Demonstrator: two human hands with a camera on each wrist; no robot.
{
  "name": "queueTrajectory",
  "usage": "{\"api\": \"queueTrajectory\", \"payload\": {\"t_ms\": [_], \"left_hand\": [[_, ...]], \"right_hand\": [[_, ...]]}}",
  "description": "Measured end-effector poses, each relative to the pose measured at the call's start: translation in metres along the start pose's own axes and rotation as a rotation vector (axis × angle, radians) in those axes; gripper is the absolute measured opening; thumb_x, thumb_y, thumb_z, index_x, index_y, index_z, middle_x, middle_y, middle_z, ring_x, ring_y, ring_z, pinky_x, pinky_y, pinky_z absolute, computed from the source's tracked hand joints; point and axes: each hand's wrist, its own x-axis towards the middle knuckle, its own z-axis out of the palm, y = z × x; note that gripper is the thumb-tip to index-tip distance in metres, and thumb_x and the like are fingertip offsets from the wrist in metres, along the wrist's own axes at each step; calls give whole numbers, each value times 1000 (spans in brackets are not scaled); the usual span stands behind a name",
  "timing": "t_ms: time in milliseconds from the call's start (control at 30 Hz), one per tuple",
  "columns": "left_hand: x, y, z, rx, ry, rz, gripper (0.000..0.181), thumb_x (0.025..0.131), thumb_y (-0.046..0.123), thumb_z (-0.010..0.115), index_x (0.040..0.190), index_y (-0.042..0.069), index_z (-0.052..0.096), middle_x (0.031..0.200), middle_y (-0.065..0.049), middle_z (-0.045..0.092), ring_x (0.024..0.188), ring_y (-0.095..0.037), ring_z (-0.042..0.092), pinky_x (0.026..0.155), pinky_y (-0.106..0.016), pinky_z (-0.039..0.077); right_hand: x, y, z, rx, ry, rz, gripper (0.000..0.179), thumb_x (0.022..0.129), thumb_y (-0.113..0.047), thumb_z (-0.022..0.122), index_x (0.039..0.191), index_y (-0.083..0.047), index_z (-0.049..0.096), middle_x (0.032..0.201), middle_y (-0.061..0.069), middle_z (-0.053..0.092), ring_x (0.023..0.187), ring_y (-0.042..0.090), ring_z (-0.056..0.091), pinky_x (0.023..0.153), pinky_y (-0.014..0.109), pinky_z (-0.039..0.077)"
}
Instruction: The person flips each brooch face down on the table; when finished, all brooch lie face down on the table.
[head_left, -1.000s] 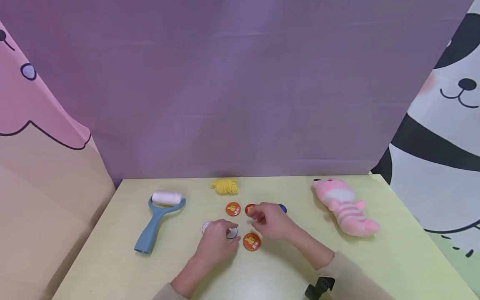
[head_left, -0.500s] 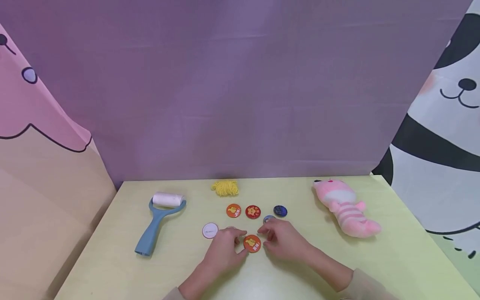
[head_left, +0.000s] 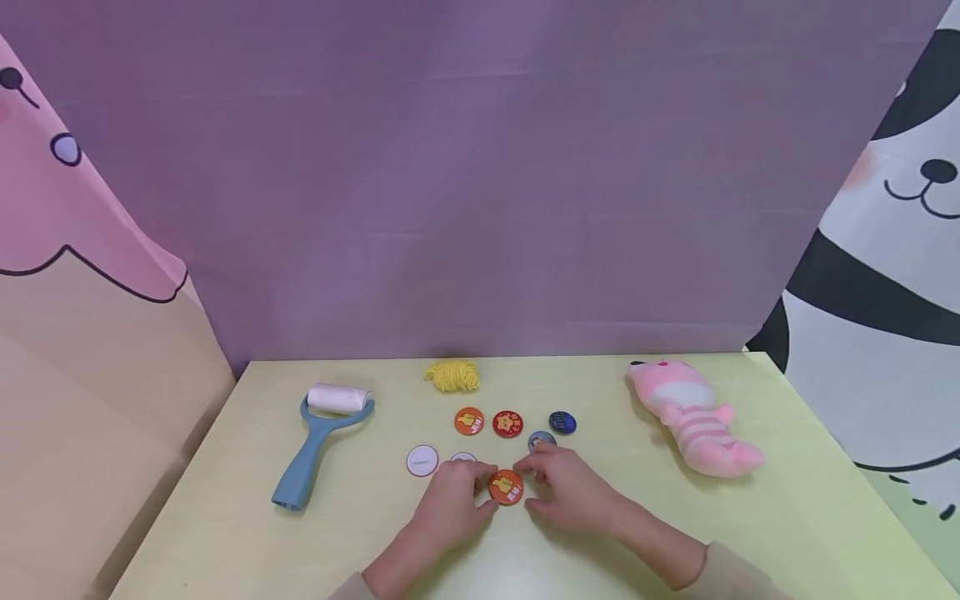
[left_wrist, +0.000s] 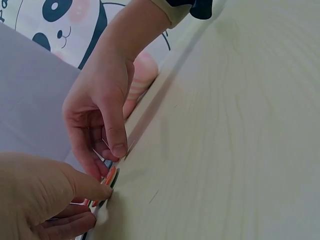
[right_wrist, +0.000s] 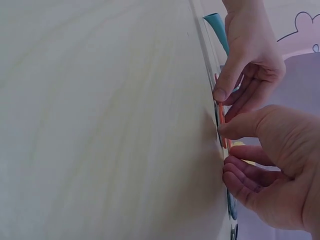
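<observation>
An orange button badge with a yellow thumbs-up (head_left: pixel 506 487) lies between both hands in the head view. My left hand (head_left: pixel 453 505) pinches its left rim between thumb and index finger. To the right of the badge, my right hand (head_left: pixel 576 492) has its thumb and index finger spread, fingertips beside the rim with a small gap. The right fingers partly cover a grey-blue badge (head_left: pixel 540 440). Behind my left hand, a pale badge (head_left: pixel 463 457) is mostly hidden. Another pale badge (head_left: pixel 422 460) sits further left. In the left wrist view the orange badge (left_wrist: pixel 113 174) shows edge-on.
Across the back of the group are an orange badge (head_left: pixel 468 421), a red badge (head_left: pixel 507 423) and a dark blue badge (head_left: pixel 562 422). Yellow yarn (head_left: pixel 453 376) lies behind them. A blue-handled lint roller (head_left: pixel 306 462) is left; a pink plush toy (head_left: pixel 693 417) is right.
My left hand has moved right from the pale badges to the front orange badge. My right hand has come down toward the same badge, uncovering the red and dark blue ones.
</observation>
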Motion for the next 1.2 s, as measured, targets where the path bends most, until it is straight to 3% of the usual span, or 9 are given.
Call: {"api": "queueTrajectory", "payload": {"t_ms": [167,600,867,1033,1200], "left_hand": [[0,-1,1,-10,-3,-29,31,85,13,89,114,4,82,78,5,66,75,-3,49,68,-18,47],[1,-1,3,-18,-16,-65,29,87,16,89,113,6,84,74,6,62,73,-4,46,65,-17,42],[3,-1,1,-36,-15,-52,28,86,13,89,112,6,84,78,4,68,74,-4,49,66,-17,45],[2,-4,1,-117,-20,-51,28,86,11,89,112,2,83,84,1,72,77,-3,57,69,-16,51],[2,-4,-3,-235,-7,-39,26,87,8,87,112,0,82,93,-6,79,79,-1,65,73,-15,57]], "right_hand": [[1,-1,1,-6,-3,-10,36,84,-10,87,119,-7,78,108,0,74,89,9,60,81,27,57],[2,5,2,39,18,-107,33,82,-4,86,115,-6,80,94,-2,68,82,5,56,71,20,52],[3,5,5,122,53,-50,35,82,-4,87,115,-10,79,98,-6,72,85,5,58,76,22,55],[2,6,7,237,70,0,34,83,-6,88,114,-10,77,101,-6,73,89,11,66,81,24,60],[-1,8,5,305,115,-9,27,85,-7,87,110,-11,77,98,-5,73,87,10,69,82,26,63]]}}
